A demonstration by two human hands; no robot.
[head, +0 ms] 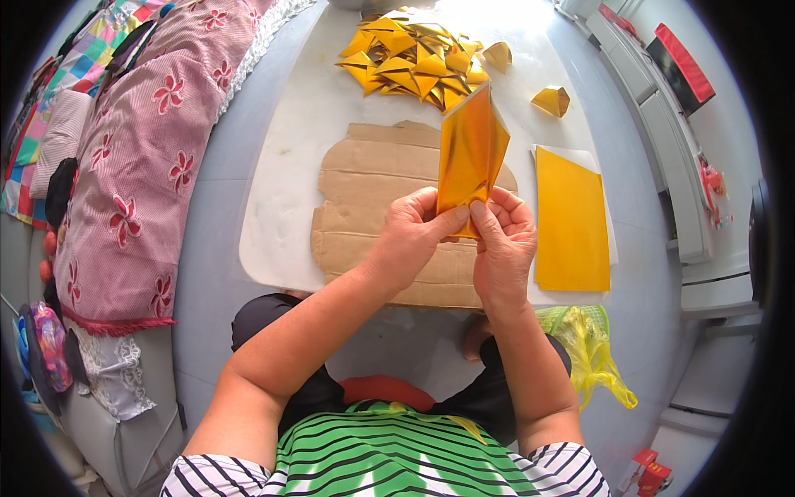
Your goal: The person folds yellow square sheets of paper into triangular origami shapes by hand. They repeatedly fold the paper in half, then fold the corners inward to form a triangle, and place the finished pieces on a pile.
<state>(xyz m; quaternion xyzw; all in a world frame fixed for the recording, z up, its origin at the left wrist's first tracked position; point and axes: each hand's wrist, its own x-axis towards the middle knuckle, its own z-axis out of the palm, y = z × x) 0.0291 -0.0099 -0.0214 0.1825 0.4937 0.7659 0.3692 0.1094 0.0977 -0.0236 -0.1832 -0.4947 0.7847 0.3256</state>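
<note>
Both hands grip one sheet of gold foil paper (469, 155), held upright and partly rolled above a flattened piece of cardboard (372, 205). My left hand (419, 227) pinches its lower left edge, with the thumb pressed on the front. My right hand (506, 239) pinches the bottom right, its thumb tip close to the left one where the paper is creased. The fingers behind the paper are partly hidden. To the right of my right hand lies a stack of flat gold paper sheets (571, 223).
A heap of folded gold paper pieces (416, 59) covers the far part of the white table (279, 205). Two folded pieces (551, 101) sit apart on its right. A yellow plastic bag (587, 354) hangs in a green basket near my right knee. A cloth-covered sofa (136, 161) stands left.
</note>
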